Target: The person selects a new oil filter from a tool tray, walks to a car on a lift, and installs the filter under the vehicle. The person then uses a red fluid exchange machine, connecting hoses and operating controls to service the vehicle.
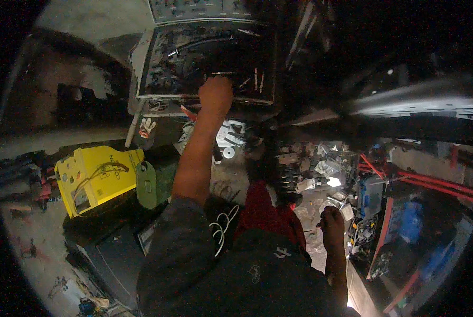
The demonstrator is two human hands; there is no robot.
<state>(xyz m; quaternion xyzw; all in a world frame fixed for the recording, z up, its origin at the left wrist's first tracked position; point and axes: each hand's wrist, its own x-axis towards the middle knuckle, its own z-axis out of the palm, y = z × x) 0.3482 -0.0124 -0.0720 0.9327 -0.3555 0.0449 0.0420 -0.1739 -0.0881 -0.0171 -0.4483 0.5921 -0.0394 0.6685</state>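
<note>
My left hand (216,94) reaches forward over the near edge of a dark open toolbox tray (165,87). Its fingers curl down, closed, and what they may hold is hidden under the hand. Just beyond the knuckles lies a thin metal tool (223,73), with a few slim metal rods (256,79) to the right. Farther back in the tray is a long bar with a bright end (181,50). My right hand (331,221) hangs low at my right side, fingers curled; anything in it is too dark to make out.
A yellow box-shaped casing (102,179) and a green container (148,185) stand at left, atop a dark cabinet (107,264). A white cord (223,230) loops near my legs. Cluttered metal parts (326,169) and red bars (437,185) lie to the right. Lighting is dim.
</note>
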